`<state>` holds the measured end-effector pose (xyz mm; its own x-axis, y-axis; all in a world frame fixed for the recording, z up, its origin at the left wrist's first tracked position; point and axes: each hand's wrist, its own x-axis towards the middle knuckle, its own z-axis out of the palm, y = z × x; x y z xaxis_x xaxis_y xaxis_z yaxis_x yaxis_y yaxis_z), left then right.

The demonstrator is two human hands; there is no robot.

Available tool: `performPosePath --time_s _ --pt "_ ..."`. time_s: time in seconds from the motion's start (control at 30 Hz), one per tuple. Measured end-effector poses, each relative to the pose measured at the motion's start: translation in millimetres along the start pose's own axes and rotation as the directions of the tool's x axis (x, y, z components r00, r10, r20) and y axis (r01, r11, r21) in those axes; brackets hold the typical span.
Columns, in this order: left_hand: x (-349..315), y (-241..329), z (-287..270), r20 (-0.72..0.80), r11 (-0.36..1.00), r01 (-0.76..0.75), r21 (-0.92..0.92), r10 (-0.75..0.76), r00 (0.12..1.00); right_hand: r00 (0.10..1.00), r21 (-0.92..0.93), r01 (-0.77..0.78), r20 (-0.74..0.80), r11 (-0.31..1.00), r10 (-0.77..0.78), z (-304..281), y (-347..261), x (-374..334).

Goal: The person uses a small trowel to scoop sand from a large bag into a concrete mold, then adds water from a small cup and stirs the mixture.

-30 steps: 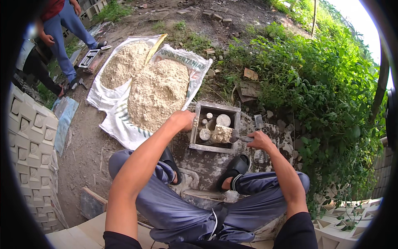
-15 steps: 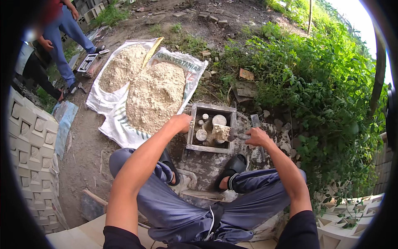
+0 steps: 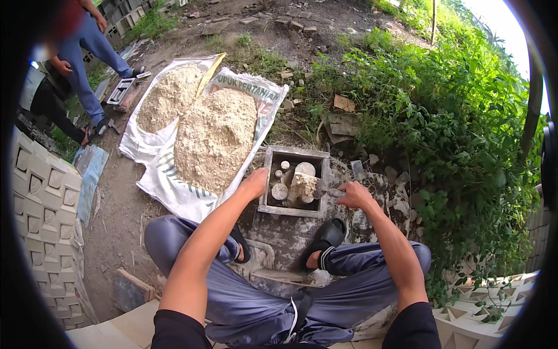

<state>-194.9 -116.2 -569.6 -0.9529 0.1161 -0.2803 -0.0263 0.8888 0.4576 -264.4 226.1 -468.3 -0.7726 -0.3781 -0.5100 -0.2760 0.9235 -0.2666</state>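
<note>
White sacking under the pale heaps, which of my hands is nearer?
Left. Your left hand is at the box, close beside the sacking; your right hand holds the trowel beyond the box's right side.

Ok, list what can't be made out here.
In the head view:
Trowel: handle mostly behind the right hand, blade mostly under the pale clump.
Box: floor partly covered by cylinders and clump.
Left hand: whether its fingers grip the box, too small to tell.
Blue-trousered co-worker: head cut off, upper left.
</note>
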Motion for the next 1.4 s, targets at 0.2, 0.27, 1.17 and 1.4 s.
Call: performPosePath --time_s 0.2,0.27,1.17,1.4 --pt "18.4 1.3 58.7 -0.240 0.987 -0.053 -0.151 0.015 0.971 0.999 0.011 0.029 -0.024 1.000 -0.029 -3.3 -2.8 6.7" --pt "14.8 15.0 63.5 -0.251 0.984 -0.014 -0.178 -0.031 0.968 1.000 0.010 0.001 0.002 1.000 -0.001 -1.5 0.5 5.6" --pt "-30.8 37.6 31.1 -0.230 0.992 0.105 -0.076 -0.120 0.966 0.998 -0.172 0.056 -0.021 0.983 -0.060 -24.6 -22.8 -0.8" --pt "-34.4 33.8 44.3 -0.108 0.997 -0.017 0.071 0.024 0.994 0.997 -0.110 -0.029 -0.074 0.993 0.021 -37.9 -7.4 -10.2"
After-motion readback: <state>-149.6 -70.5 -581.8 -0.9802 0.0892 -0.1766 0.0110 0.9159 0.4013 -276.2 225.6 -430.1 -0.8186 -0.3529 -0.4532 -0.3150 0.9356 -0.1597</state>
